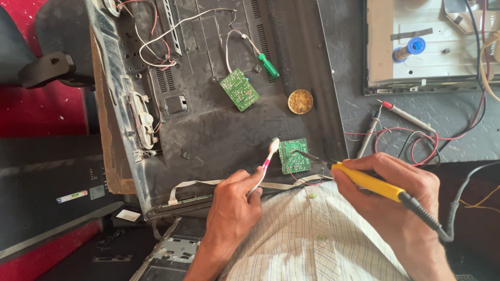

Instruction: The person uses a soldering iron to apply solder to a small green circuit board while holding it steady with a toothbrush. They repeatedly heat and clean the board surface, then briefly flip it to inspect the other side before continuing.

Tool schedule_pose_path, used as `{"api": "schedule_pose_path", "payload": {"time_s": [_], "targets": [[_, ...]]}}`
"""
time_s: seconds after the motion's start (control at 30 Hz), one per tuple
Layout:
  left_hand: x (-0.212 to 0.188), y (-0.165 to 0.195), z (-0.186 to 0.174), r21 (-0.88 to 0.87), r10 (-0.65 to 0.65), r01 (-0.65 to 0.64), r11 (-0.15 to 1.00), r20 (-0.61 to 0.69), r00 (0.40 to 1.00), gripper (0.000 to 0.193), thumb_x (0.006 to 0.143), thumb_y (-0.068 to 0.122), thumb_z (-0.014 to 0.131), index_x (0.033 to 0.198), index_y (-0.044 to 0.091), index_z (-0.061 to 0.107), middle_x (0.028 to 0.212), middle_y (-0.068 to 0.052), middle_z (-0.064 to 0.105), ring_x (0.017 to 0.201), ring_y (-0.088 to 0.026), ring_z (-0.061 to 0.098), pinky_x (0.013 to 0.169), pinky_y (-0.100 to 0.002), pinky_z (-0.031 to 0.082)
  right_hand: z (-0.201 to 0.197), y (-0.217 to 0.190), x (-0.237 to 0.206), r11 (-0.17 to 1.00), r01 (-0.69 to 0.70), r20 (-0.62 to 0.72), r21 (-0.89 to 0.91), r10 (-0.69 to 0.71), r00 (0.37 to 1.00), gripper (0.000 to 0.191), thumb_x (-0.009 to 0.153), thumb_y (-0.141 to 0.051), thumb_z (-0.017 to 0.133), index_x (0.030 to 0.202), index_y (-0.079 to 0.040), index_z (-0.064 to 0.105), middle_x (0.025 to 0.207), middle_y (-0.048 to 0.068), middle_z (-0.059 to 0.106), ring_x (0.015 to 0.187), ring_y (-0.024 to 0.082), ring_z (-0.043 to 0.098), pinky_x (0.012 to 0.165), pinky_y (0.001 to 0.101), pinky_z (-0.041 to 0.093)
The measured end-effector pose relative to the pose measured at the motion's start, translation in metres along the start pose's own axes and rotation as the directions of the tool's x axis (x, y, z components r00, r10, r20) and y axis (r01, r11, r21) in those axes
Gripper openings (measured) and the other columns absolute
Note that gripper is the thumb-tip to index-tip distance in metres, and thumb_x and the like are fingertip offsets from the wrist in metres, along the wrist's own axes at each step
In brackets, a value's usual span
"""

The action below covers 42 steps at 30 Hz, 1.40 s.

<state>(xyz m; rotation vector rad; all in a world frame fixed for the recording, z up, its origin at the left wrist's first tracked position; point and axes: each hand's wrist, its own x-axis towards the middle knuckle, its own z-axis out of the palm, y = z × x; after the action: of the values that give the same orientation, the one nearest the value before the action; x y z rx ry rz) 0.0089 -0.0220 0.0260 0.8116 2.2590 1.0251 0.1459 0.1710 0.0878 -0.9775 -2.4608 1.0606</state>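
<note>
Right hand (396, 200) had its fingers wrapped tight round a yellow soldering iron (364, 181), tip touching the small green circuit board (294, 155) on the dark back panel (219, 130). Left hand (234, 205) pinched a pink-handled toothbrush (266, 158), bristles at the board's left edge. Best bet, I'd say: keep the tip steady on one joint, brush well off the hot spot.

A grey, scuffed worktop (442, 140) fills the upper right under even daylight. At left, a black chair armrest (49, 67) stands over red flooring (36, 109), with a dark panel (47, 177) lying just below it.
</note>
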Motion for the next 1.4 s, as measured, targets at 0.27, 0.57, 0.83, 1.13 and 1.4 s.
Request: {"api": "schedule_pose_path", "payload": {"time_s": [0.27, 0.57, 0.83, 1.13, 1.4], "targets": [[-0.003, 0.000, -0.001, -0.010, 0.005, -0.005, 1.000, -0.011, 1.000, 0.042, 0.077, -0.005, 0.071, 0.118, 0.001, 0.074, 0.078, -0.015, 0.063, 0.064, -0.030, 0.065, 0.060, -0.042, 0.049, -0.008, 0.014, 0.006, 0.997, -0.082, -0.009, -0.012, 0.082, 0.997, 0.018, 0.080, -0.009, 0.085, 0.096, -0.005, 0.079, 0.084, 0.003, 0.078, 0.072, 0.009, 0.073, 0.066, 0.0211, 0.055], [-0.002, 0.000, 0.001, -0.015, 0.015, -0.015, 1.000, -0.029, 0.999, 0.042, 0.076, -0.005, 0.071, 0.118, 0.001, 0.074, 0.079, -0.014, 0.064, 0.065, -0.030, 0.066, 0.061, -0.041, 0.049, -0.008, 0.019, 0.008, 0.998, -0.054, -0.016, -0.031, 0.053, 0.998, 0.018, 0.080, -0.011, 0.086, 0.096, -0.006, 0.079, 0.087, 0.001, 0.078, 0.076, 0.007, 0.074, 0.068, 0.0207, 0.055], [-0.002, 0.001, 0.001, -0.015, -0.017, 0.017, 1.000, -0.012, 1.000, 0.043, 0.076, -0.005, 0.072, 0.118, 0.001, 0.074, 0.078, -0.015, 0.064, 0.064, -0.030, 0.066, 0.061, -0.041, 0.049, -0.006, 0.021, 0.008, 0.996, -0.082, -0.005, -0.030, 0.082, 0.997, 0.018, 0.079, -0.010, 0.086, 0.095, -0.005, 0.079, 0.086, 0.003, 0.078, 0.075, 0.009, 0.074, 0.067, 0.0221, 0.056], [-0.002, 0.000, 0.002, -0.015, 0.000, 0.000, 1.000, -0.017, 1.000, 0.041, 0.077, -0.005, 0.071, 0.117, 0.000, 0.074, 0.079, -0.014, 0.064, 0.064, -0.029, 0.067, 0.061, -0.041, 0.049, -0.011, 0.028, 0.019, 0.998, 0.063, 0.080, 0.021, -0.065, 0.995, 0.018, 0.078, -0.010, 0.086, 0.093, -0.006, 0.077, 0.092, 0.002, 0.079, 0.081, 0.009, 0.076, 0.073, 0.0226, 0.059], [0.000, 0.001, 0.002, -0.014, -0.010, 0.010, 1.000, -0.009, 1.000, 0.042, 0.077, -0.004, 0.071, 0.118, 0.001, 0.074, 0.078, -0.014, 0.063, 0.063, -0.029, 0.066, 0.060, -0.041, 0.049, -0.018, 0.025, 0.038, 0.993, -0.089, 0.187, -0.077, 0.102, 0.977, 0.023, 0.069, -0.012, 0.088, 0.091, -0.009, 0.081, 0.081, 0.003, 0.079, 0.070, 0.013, 0.073, 0.064, 0.0275, 0.056]]}}
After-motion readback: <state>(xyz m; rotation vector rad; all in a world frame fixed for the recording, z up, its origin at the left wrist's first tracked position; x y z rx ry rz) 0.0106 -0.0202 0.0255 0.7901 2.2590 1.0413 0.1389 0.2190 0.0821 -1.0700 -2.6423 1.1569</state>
